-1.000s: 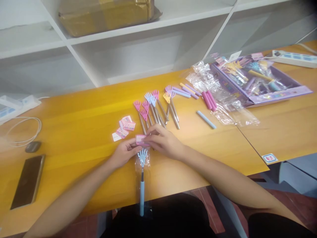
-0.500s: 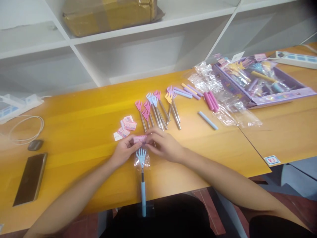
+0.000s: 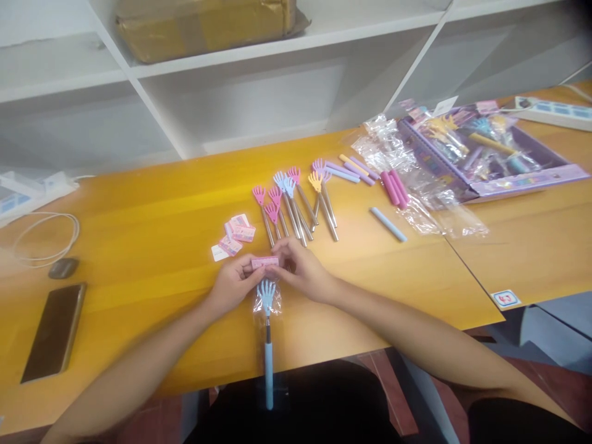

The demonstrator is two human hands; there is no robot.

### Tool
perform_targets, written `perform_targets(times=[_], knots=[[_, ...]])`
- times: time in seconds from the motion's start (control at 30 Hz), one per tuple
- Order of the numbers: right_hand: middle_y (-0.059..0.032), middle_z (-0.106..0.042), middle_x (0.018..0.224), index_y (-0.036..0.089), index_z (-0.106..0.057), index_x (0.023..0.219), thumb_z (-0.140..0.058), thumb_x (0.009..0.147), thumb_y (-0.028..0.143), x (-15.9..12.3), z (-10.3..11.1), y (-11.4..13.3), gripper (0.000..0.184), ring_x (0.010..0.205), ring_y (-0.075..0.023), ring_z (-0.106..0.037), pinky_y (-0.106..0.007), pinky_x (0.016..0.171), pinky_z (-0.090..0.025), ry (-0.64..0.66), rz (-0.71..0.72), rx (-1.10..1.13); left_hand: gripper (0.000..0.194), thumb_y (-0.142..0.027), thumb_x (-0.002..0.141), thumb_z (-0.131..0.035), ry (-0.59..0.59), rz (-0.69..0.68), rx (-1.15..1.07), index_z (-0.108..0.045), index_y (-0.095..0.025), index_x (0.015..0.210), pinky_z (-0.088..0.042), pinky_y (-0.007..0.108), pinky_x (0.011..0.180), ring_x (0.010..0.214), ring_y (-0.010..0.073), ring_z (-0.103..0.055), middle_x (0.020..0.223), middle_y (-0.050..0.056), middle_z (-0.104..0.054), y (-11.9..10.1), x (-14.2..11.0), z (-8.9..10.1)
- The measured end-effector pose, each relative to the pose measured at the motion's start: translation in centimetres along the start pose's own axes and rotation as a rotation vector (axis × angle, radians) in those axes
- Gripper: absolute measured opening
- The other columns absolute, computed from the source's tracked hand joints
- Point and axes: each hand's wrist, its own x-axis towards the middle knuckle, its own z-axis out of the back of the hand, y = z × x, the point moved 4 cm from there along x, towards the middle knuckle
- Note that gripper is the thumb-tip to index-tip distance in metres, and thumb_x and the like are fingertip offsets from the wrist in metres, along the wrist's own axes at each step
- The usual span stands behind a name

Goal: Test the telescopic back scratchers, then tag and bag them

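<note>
Between my two hands is a pink printed card, held at the top of a clear plastic bag. Inside that bag lies a light-blue back scratcher, its handle pointing toward me over the table's front edge. My left hand pinches the card's left end, thumb in front. At the right end, my right hand closes its thumb and fingers on the card. Several hand-shaped scratcher heads on metal rods lie just beyond. A small pile of pink cards is left of them.
Coloured handle tubes and loose clear bags lie to the right, beside a purple box of bagged scratchers. A phone, a black earbud case and a white cable are at left. White shelving stands behind the table.
My right fingers have shifted along the card, which now shows more of its pink front and lies flatter. The bagged scratcher has moved very slightly. The view has shifted a little.
</note>
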Motion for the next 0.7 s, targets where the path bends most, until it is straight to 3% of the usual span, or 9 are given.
perform_targets(times=[0.7], knots=[[0.0070,-0.052,0.080,0.023,-0.046,0.130,-0.059,0.100,0.017,-0.2,0.4,1.4,0.033,0.064,-0.0110,-0.054,-0.025,0.061,-0.045,-0.016,0.062,-0.144,0.031,-0.048,0.099,-0.071,0.000,-0.030,0.062,-0.072,-0.017,0.105,-0.054,0.029,0.077,0.084,0.0190,-0.073,0.095,0.005,-0.080,0.4,-0.1,0.3]])
